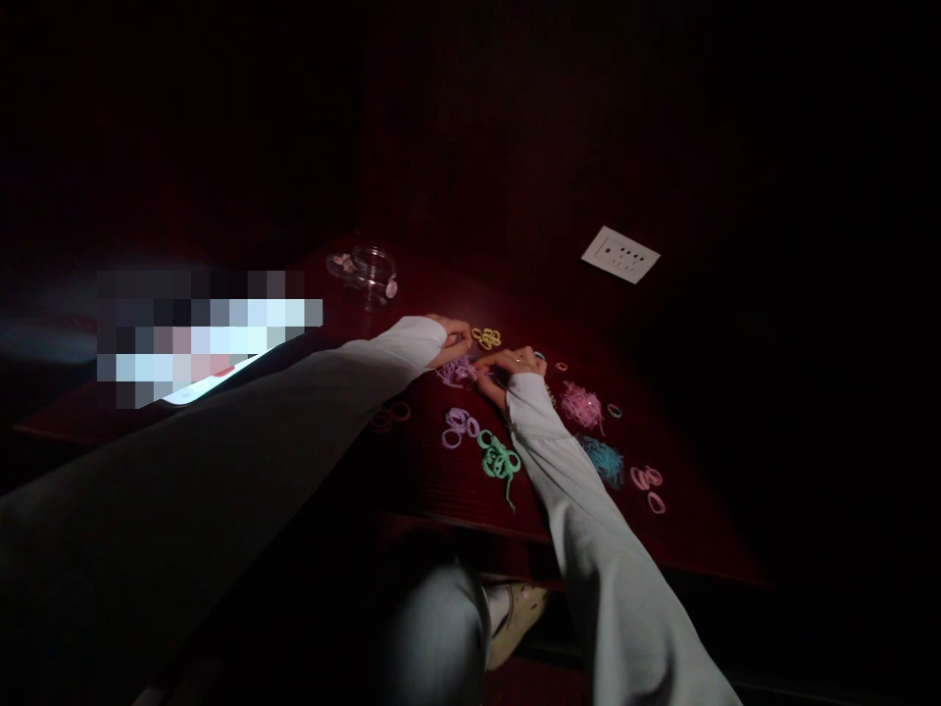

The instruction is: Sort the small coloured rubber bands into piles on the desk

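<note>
Both hands meet over a small heap of purple hair bands on a dark red table. My left hand has its fingers curled down onto the heap. My right hand pinches at the same purple bands from the right. Yellow bands lie just beyond the hands. Closer to me lie lilac rings and a green clump. Pink bands and blue bands lie right of my right sleeve.
A clear glass jar lies on its side at the table's far left. A white socket plate sits on the dark wall behind. A lit, blurred-out flat object rests at the left. Loose pink rings lie near the right edge. The room is very dark.
</note>
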